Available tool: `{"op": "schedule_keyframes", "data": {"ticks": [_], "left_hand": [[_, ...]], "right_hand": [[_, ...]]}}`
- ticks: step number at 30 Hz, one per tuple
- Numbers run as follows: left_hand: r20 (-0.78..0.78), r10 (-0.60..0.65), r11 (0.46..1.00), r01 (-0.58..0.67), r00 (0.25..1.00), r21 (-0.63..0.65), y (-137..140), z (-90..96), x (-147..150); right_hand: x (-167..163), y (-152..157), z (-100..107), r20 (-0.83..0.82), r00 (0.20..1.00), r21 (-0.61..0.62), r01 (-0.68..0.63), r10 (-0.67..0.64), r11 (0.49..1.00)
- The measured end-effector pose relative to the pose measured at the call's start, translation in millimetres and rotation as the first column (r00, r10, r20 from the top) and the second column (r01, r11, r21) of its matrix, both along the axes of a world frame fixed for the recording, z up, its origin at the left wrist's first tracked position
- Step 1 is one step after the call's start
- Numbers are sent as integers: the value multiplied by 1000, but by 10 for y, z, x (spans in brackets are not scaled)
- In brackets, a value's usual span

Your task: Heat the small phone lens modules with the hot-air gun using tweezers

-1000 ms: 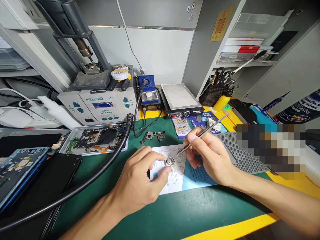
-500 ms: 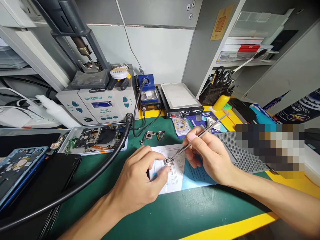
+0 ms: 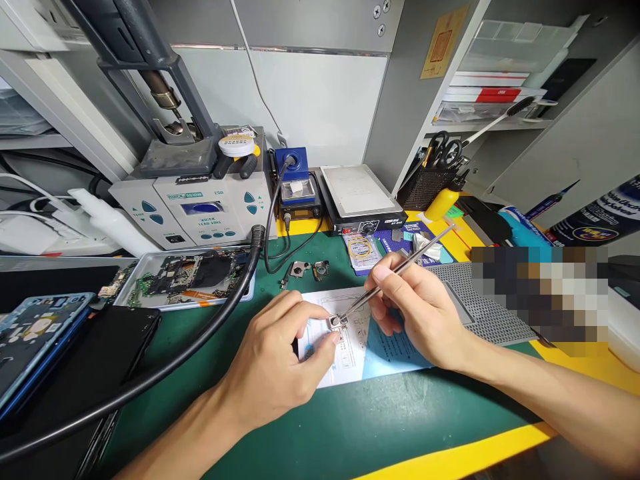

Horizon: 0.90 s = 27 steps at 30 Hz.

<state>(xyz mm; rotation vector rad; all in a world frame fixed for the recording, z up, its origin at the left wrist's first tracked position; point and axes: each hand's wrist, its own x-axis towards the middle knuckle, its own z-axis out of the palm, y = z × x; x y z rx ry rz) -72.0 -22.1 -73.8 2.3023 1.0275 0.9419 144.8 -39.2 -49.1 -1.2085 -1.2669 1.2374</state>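
Note:
My left hand (image 3: 285,353) pinches a small silver camera module (image 3: 336,323) at its edges, between thumb and forefinger. The module has a dark round lens area and sits just over a printed paper sheet (image 3: 345,367). In my right hand (image 3: 417,310) is a pair of slim metal tweezers (image 3: 425,250), held like a pen. Their tips reach the right side of the module; whether they grip a part of it is too small to tell. Two loose camera modules, one silver (image 3: 299,269) and one darker (image 3: 321,270), lie beyond the sheet on the green mat (image 3: 400,427).
A thick black hose (image 3: 200,350) curves across the left side from the hot-air station (image 3: 195,210). Behind my hands stand a soldering station (image 3: 295,183) and a heating plate (image 3: 365,190). A tray (image 3: 240,300) of phone boards and a blue phone frame (image 3: 35,353) lie left.
Both hands stay almost in place, the left still pinching the camera module and the right still holding the tweezers at it. The whole view has shifted very slightly.

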Motion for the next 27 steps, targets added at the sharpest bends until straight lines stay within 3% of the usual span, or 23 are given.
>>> {"op": "schedule_keyframes", "data": {"ticks": [27], "left_hand": [[4, 0, 1000, 0, 1000, -8, -7, -16, 3]], "right_hand": [[2, -10, -4, -8, 1000, 34, -3, 3, 999]]}}
